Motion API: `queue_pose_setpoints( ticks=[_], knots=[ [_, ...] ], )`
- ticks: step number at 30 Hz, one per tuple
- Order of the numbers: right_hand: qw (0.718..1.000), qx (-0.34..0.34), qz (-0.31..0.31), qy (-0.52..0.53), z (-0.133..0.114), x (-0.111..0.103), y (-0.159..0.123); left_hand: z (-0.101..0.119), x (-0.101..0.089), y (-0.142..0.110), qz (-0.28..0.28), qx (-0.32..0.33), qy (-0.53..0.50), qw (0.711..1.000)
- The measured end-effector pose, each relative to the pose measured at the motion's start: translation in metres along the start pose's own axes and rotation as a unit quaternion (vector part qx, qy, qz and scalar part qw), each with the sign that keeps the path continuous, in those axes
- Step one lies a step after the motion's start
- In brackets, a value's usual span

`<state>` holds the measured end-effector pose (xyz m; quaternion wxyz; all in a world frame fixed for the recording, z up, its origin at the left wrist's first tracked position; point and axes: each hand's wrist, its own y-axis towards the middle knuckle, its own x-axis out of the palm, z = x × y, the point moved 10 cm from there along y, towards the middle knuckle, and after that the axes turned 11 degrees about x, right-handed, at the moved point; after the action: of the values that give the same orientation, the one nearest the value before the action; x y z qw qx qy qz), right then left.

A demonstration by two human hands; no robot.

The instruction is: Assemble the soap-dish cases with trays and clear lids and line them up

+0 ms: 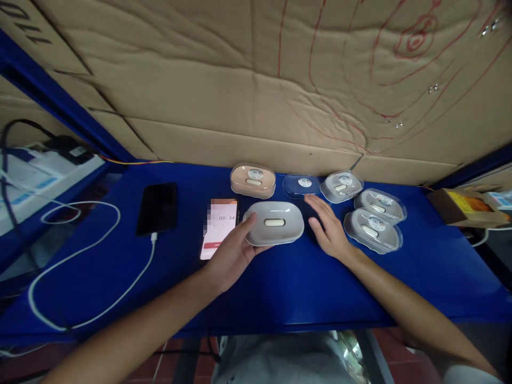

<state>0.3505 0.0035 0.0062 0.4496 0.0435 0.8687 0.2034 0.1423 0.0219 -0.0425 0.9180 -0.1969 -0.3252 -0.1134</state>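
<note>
Dish (264, 213): pale grey, glossy, rounded-oblong, with a cream pill-shaped piece at its middle; it is in the left hand, above the front part of the table, its hollow side facing the camera.
Left hand (236, 250): pinches the dish at its left end, thumb over the rim and fingers underneath.
Right hand (330, 229): holds nothing; its fingers reach forward, slightly parted, with the thumb apart, to the right of the dish.
Clear lid (301, 185): transparent, oblong, bearing a round white sticker, just beyond the right fingertips; whether they touch it I cannot tell.
Peach dish (242, 183): oblong under a transparent cover, with a round sticker, behind and left of the grey one.
Covered grey dishes: one (340, 188) just right of the clear lid, two more (382, 205) (372, 232) close together farther right.
Lit phone (222, 229): left of the held dish, reading 00:34, partly pixelated.
Dark phone (157, 208): black-screened, farther left, joined to a white cable (119, 216).
Table (288, 288): deep blue top.
Cardboard panel (192, 80): brown, with red curved lines at right, standing behind the table.
Cardboard box (452, 210): brown, with a yellow patch, at the far right.
</note>
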Motion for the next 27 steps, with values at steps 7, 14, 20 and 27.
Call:
queue_pose_setpoints(
  ticks=[7,14,20,27],
  knots=[
    [0.991,0.060,-0.040,-0.109,0.036,0.027,0.012,-0.009,-0.003,0.000,-0.004,-0.049,0.030,0.998],
    [0.993,0.036,-0.005,-0.114,0.026,0.012,0.009,-0.012,0.000,0.001,-0.046,-0.052,0.060,0.996],
    [0.992,0.032,-0.074,-0.101,0.033,0.019,0.005,-0.019,0.004,-0.004,-0.067,-0.098,0.064,0.991],
    [0.996,0.067,0.013,0.061,0.006,-0.014,-0.005,-0.023,0.008,-0.002,-0.104,-0.090,0.073,0.988]
  ],
)
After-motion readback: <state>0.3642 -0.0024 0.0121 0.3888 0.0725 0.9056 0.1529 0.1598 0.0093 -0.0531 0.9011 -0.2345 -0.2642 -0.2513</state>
